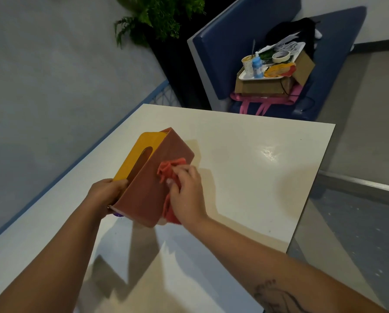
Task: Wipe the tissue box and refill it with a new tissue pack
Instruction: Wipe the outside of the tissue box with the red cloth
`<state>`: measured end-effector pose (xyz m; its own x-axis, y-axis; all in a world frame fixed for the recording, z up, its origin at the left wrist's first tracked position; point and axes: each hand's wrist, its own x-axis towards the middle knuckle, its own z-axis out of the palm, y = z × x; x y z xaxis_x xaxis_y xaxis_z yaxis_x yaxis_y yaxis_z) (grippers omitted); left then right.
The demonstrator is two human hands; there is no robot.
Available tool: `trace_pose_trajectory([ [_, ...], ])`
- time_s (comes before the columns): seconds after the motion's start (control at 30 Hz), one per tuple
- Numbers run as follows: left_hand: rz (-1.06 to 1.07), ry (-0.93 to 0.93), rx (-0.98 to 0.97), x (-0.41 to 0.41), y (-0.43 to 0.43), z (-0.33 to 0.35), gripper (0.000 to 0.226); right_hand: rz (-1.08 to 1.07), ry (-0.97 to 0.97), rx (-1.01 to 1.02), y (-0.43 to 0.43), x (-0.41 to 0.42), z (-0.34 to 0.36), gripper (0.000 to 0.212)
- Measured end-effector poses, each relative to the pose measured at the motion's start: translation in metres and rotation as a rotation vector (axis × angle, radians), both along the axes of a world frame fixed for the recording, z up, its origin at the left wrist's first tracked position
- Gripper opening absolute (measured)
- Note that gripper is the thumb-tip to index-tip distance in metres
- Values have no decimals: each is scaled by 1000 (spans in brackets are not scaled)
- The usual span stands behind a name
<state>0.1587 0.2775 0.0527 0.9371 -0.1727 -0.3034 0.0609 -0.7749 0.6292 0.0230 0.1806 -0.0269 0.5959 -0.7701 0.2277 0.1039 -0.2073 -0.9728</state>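
L hand (106, 193) grips tissue box (154, 177) tilted off tabletop (245, 166), exposing side so R hand (187, 193), clutching red cloth (169, 171), can wipe.

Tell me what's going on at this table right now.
A person is wiping a tissue box over the white table. The left hand grips the box's near end, holding it tipped on its side, while the right hand presses a bunched red cloth against its brown side. The wiping step is under way.
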Motion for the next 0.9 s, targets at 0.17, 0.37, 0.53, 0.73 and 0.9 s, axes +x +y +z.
trace_pose_trajectory([
  [0.17,-15,-2,12,1,0,-1,26,-162,34,104,-51,28,11,27],
  [0.37,-21,-25,-14,-1,-2,-3,22,-217,18,-61,-24,28,12,28],
  [0.53,-39,-22,-5,0,0,-1,18,-58,-110,-450,38,5,0,34],
  [0.73,-69,-25,-1,-7,2,2,26,-48,-108,-456,22,-4,-14,35],
  [0.9,23,79,-35,-11,-2,6,19,-151,11,-298,-6,19,16,32],
])
